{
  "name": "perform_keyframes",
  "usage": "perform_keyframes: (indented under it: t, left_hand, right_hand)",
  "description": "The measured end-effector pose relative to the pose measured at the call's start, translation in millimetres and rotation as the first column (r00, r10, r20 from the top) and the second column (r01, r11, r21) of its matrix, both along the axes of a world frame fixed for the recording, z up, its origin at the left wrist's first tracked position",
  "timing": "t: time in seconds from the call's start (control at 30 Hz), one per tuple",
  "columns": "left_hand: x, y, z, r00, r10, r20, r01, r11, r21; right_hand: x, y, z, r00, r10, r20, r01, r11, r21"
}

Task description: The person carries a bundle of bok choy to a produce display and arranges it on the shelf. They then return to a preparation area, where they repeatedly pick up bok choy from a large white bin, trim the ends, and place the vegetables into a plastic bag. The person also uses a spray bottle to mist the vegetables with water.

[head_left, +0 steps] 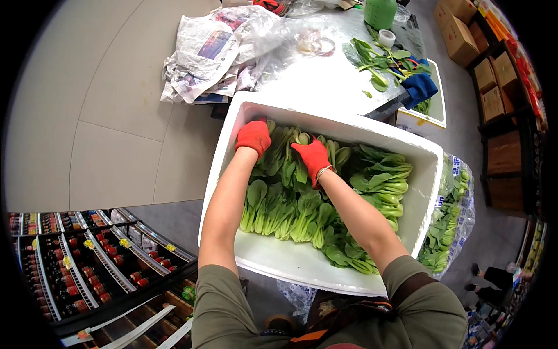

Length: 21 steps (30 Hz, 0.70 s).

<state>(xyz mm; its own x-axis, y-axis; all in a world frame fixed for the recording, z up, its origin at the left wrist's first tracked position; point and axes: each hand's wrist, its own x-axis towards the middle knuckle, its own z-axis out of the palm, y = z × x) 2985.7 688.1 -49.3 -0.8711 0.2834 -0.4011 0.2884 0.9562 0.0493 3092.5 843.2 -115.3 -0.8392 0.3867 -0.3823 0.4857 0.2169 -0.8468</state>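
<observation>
A large white foam box point(427, 192) in front of me holds rows of bok choy point(302, 215), with pale green stems and dark leaves. My left hand point(254, 136), in a red glove, is down at the box's far left corner. Its fingers are curled downward beside the bok choy, and whatever they hold is hidden. In a matching red glove, my right hand point(313, 158) is closed on a bok choy point(302, 139) by the far wall, thumb on its left side. More bok choy is stacked at the right of the box.
Beyond the box, a table point(325, 78) bears crumpled newspaper point(212, 52), plastic film, loose leaves point(378, 61) and a green bottle point(380, 14). Another white box point(436, 99) stands at far right. Bagged greens point(444, 227) sit close on the right. Bottle shelves point(87, 267) stand at left.
</observation>
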Motion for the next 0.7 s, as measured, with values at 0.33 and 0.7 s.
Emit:
perform_keyframes:
  t: [0.33, 0.7]
  left_hand:
    - [62.1, -10.5, -39.9, 0.936, -0.13, -0.328, 0.192, 0.967, 0.165]
    - [70.6, -16.9, -47.8, 0.865, -0.082, -0.495, 0.329, 0.837, 0.437]
  right_hand:
    - [30.5, 30.3, 0.3, 0.966, -0.205, -0.16, 0.174, 0.966, -0.192]
    - [78.6, 75.1, 16.0, 0.989, -0.146, 0.038, 0.033, -0.033, -0.999]
